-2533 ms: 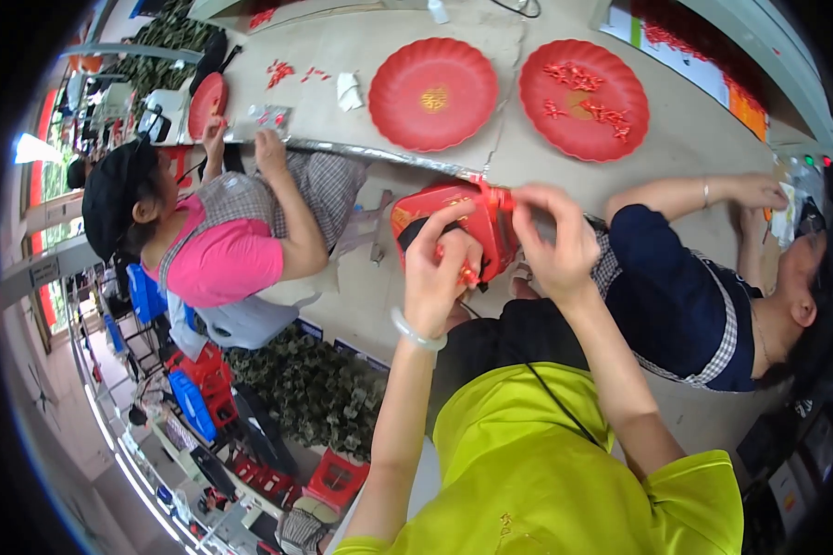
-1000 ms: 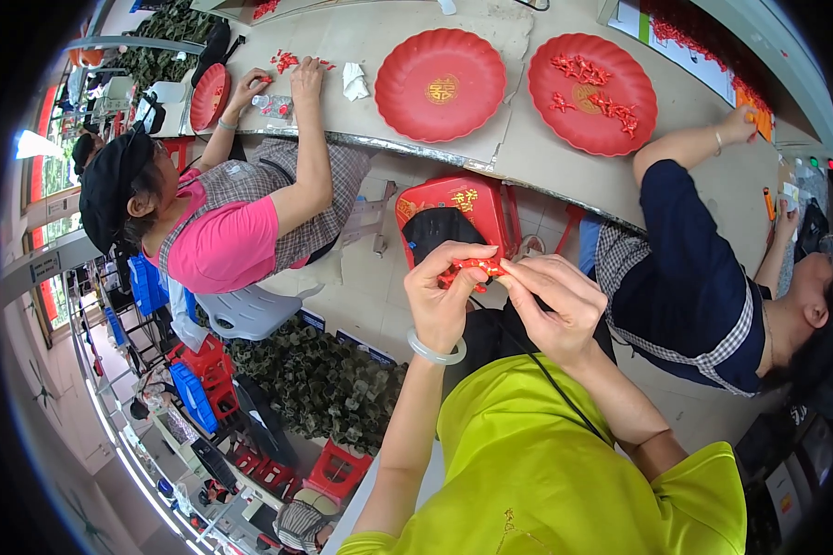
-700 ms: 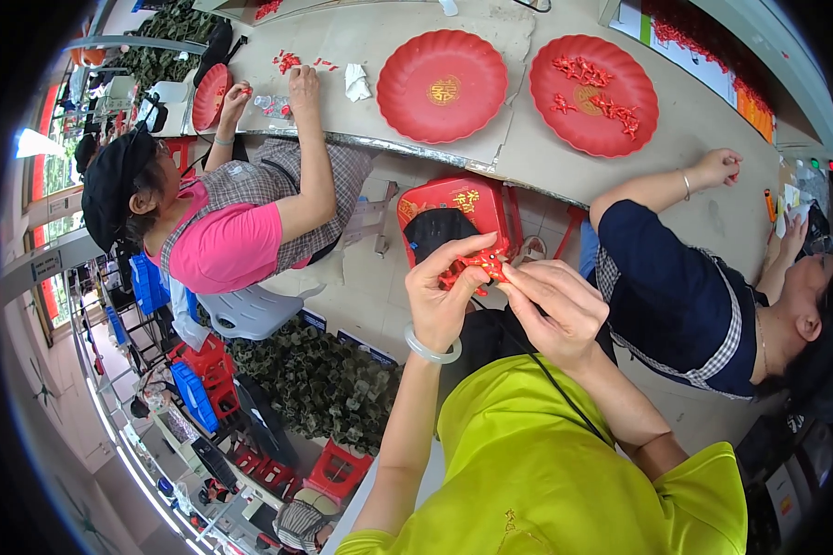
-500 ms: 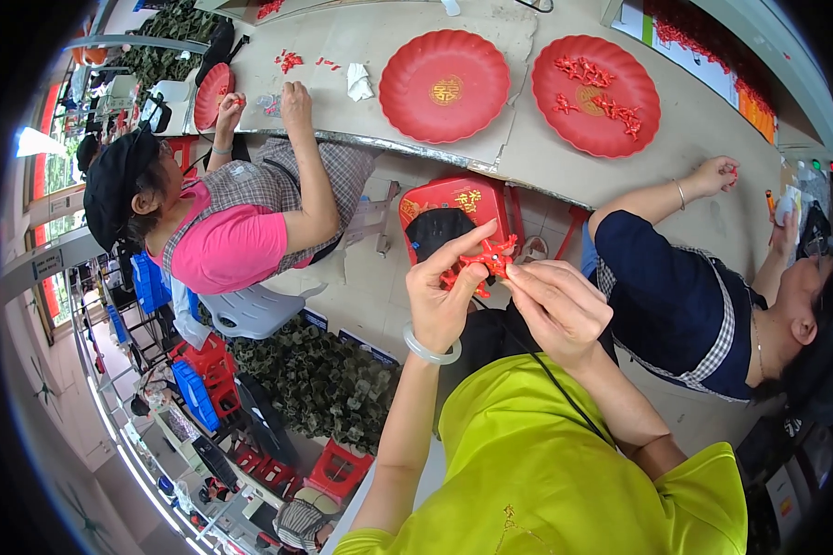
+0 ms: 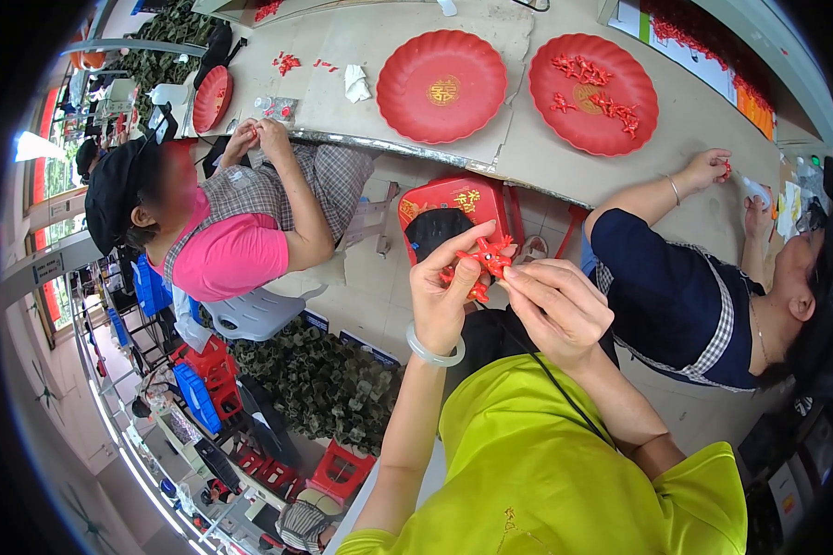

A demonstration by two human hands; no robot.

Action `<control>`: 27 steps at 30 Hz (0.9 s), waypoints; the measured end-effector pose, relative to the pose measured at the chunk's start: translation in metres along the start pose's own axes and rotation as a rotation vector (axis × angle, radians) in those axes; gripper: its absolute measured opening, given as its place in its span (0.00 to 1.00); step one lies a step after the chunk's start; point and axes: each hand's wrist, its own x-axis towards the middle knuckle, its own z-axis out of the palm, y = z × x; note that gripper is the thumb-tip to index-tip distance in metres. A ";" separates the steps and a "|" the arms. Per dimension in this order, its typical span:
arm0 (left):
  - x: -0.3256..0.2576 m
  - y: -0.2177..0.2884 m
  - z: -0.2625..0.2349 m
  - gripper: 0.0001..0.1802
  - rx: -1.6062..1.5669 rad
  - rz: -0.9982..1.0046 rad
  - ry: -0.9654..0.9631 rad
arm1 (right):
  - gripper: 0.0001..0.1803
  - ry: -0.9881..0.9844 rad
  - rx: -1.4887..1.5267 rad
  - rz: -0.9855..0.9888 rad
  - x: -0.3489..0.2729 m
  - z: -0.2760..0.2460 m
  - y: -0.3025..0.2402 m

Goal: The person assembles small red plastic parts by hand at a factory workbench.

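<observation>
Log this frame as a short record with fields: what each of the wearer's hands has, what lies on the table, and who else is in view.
left hand: pinches a small red spiky plastic piece from the left; pale bangle on the wrist
right hand: fingertips meet the same piece from the right
table: empty red plate; second red plate holding several small red pieces
below the hands: red stool
others: person in pink top at left, hands together at the table edge; person in dark top at right, arm reaching onto the table
</observation>
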 end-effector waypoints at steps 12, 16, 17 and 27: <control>-0.002 0.016 0.009 0.20 -0.011 -0.100 0.026 | 0.10 -0.157 0.132 0.272 -0.003 -0.011 -0.001; -0.007 0.020 0.006 0.20 0.112 -0.125 0.014 | 0.04 -0.028 0.574 0.801 0.004 -0.012 -0.002; -0.008 0.020 0.007 0.20 0.116 -0.148 -0.002 | 0.04 -0.027 0.572 0.797 0.004 -0.012 0.001; -0.011 0.014 0.012 0.17 -0.098 -0.155 -0.004 | 0.05 -0.049 0.727 0.862 0.003 -0.011 0.006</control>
